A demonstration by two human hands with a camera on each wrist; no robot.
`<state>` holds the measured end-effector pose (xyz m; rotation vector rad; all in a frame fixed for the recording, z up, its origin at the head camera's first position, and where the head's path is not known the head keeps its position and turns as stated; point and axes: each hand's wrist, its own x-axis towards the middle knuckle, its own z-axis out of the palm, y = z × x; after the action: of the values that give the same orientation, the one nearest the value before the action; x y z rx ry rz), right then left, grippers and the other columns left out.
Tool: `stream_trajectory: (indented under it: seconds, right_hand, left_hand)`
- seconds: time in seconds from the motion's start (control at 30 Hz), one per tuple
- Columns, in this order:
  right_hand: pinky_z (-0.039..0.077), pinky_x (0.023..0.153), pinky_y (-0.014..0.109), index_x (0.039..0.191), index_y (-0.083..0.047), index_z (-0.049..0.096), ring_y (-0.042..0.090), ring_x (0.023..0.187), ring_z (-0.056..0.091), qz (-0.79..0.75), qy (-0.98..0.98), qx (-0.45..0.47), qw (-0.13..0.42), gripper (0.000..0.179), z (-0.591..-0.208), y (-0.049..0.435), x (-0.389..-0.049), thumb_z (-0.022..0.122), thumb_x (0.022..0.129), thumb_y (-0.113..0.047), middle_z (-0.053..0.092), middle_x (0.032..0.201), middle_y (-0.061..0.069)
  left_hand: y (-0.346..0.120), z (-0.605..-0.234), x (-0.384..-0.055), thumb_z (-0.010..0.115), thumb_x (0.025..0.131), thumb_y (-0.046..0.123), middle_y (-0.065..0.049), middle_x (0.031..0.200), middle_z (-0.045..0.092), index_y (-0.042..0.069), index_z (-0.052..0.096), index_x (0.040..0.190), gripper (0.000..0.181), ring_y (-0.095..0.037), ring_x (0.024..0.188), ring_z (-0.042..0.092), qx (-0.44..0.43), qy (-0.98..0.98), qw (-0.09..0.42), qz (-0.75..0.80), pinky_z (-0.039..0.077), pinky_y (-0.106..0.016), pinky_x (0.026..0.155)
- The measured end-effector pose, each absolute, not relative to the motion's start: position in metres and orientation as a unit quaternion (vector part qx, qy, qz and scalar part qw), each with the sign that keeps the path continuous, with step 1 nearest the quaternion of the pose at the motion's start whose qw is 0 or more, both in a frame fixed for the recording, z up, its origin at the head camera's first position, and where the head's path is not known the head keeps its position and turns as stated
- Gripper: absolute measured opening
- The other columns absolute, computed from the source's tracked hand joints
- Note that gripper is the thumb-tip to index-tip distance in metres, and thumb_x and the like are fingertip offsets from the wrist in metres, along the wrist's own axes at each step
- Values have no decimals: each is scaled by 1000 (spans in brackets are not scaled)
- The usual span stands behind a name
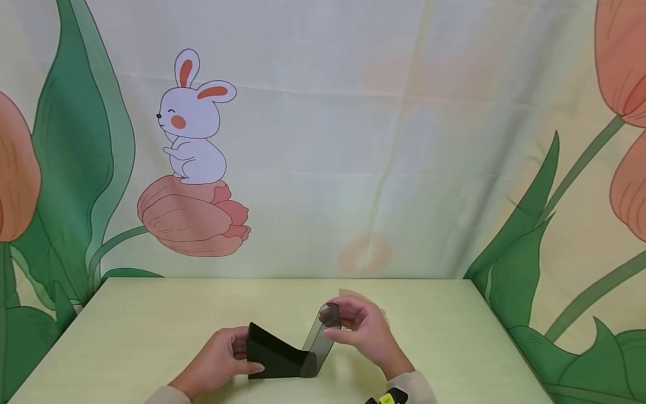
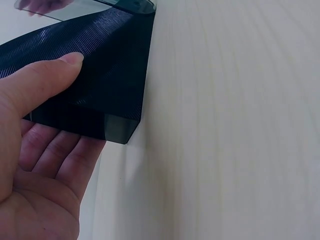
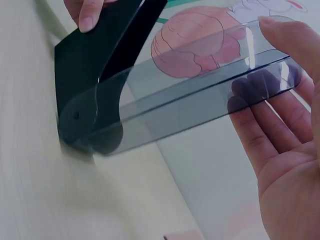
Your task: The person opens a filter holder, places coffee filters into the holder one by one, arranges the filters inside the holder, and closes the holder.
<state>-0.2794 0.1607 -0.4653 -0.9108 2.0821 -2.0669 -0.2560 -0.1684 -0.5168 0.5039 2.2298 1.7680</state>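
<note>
A black plastic case [image 1: 275,359] with a slanted top edge stands close over the table, its hinged smoky clear lid [image 1: 315,334] swung up and away to the right. My left hand [image 1: 217,353] grips the case's left end. In the left wrist view the thumb lies on the ribbed face of the case [image 2: 115,85], with the fingers behind it. The far end of the lid [image 3: 190,110] is held by my right hand [image 1: 365,331], thumb on one side and fingers seen through the clear plastic. A round pivot joins lid and case at the lower corner.
A tan flat thing [image 1: 350,293] lies on the pale wood-grain table [image 1: 151,314], partly hidden behind the right hand. A curtain [image 1: 313,140] printed with a rabbit and tulips hangs at the table's far edge. A black and yellow device [image 1: 387,398] sits at the right wrist.
</note>
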Motion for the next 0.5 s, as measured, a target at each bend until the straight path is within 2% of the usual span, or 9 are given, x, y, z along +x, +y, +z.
stream_trajectory:
  seconds: [0.27, 0.5]
  right_hand:
    - [60, 92, 28, 120, 6, 66, 16, 105, 74, -670, 679, -297, 39, 43, -474, 182, -280, 84, 82, -1, 75, 115, 12]
    - [60, 92, 28, 119, 8, 65, 17, 104, 73, -665, 681, -304, 42, 42, -480, 195, -280, 84, 82, 1, 72, 116, 22]
  left_hand:
    - [-170, -517, -257, 90, 77, 14, -12, 113, 77, 3, 69, 121, 50, -21, 102, 75, 176, 763, 126, 609, 60, -25, 86]
    - [-170, -518, -257, 90, 77, 14, -11, 113, 77, 4, 69, 121, 50, -20, 101, 75, 177, 761, 127, 611, 59, -23, 85]
